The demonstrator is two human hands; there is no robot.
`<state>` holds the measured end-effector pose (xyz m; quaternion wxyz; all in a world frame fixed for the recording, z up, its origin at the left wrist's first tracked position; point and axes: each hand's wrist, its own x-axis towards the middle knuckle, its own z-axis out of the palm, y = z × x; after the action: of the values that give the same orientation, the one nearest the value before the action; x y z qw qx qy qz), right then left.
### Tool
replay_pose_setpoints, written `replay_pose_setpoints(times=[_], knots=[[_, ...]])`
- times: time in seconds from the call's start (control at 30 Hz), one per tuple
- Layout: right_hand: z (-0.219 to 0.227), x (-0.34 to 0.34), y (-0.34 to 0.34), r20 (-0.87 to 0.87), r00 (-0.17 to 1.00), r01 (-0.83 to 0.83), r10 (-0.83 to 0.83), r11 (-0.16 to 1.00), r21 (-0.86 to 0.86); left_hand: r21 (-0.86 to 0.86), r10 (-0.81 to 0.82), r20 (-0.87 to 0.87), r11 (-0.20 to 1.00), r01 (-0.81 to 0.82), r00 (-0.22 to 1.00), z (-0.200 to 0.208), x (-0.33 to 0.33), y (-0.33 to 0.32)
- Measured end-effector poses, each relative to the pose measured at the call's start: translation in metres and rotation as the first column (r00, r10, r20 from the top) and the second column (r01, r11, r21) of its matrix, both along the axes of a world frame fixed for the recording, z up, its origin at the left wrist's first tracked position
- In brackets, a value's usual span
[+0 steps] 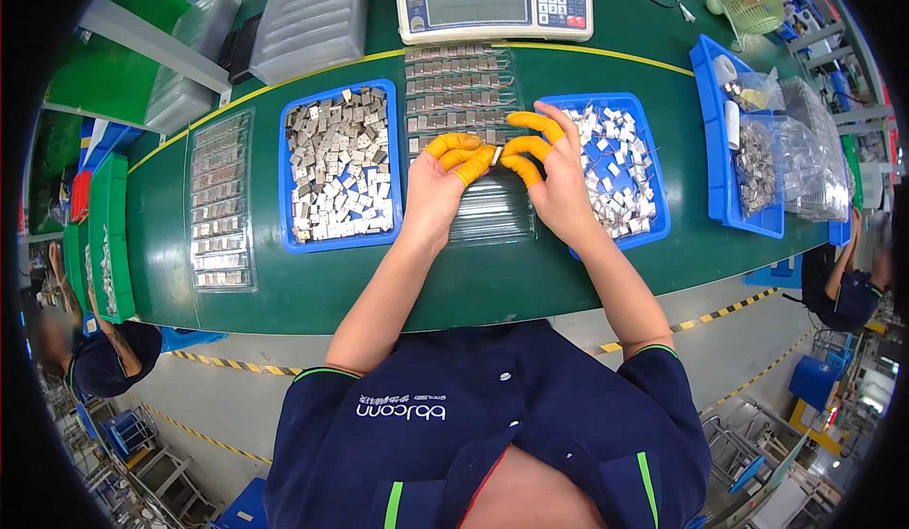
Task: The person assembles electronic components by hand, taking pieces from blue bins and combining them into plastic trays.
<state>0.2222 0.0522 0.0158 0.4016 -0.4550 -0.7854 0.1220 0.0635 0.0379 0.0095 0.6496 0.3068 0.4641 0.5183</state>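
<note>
Yellow finger cots cover several fingertips of both hands. My left hand (439, 191) and my right hand (559, 180) meet over a clear ribbed tray (492, 218), pinching a small silvery metal piece (495, 156) between them. Fingers partly hide the piece. Rows of small metal parts with thin leads (459, 84) fill the far part of that tray; its near slots show no parts. Left of my hands, a blue bin (285, 188) holds many loose metal shells. Beside my right hand, another blue bin (660, 209) holds small white parts with thin wires.
A digital scale (494, 3) stands at the back. Another filled clear tray (221, 202) lies far left, near a green bin (115, 245). Stacked clear trays (308, 13) stand back left. At right is a blue bin of bagged parts (724, 188). Other people work at both sides.
</note>
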Motion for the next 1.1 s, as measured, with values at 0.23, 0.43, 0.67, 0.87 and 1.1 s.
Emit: replay_pose_setpoints(times=[0.23, 0.43, 0.67, 0.87, 1.1], knots=[[0.002, -0.002, 0.001, -0.075, 0.997, -0.006, 0.004, 1.0, -0.024, -0.046, 0.033, 0.216, 0.999, -0.023, 0.976, 0.003, 0.001, -0.003], [0.012, 0.0, -0.002, -0.091, 0.996, -0.022, 0.021, 1.0, -0.009, -0.137, 0.127, 0.193, 0.985, -0.101, 0.973, 0.004, 0.0, 0.0], [0.005, 0.002, -0.001, 0.067, 0.998, -0.024, 0.014, 0.988, 0.15, -0.125, 0.105, 0.172, 0.989, -0.084, 0.979, 0.004, 0.008, -0.002], [0.009, 0.022, 0.011, 0.184, 0.982, 0.037, -0.042, 0.999, 0.034, 0.434, 0.261, -0.665, 0.898, 0.077, 0.7, -0.007, 0.006, -0.01], [-0.002, 0.018, 0.013, 0.291, 0.956, -0.022, 0.031, 0.999, -0.033, 0.406, 0.314, -0.909, 0.818, 0.409, 0.275, -0.006, 0.005, -0.02]])
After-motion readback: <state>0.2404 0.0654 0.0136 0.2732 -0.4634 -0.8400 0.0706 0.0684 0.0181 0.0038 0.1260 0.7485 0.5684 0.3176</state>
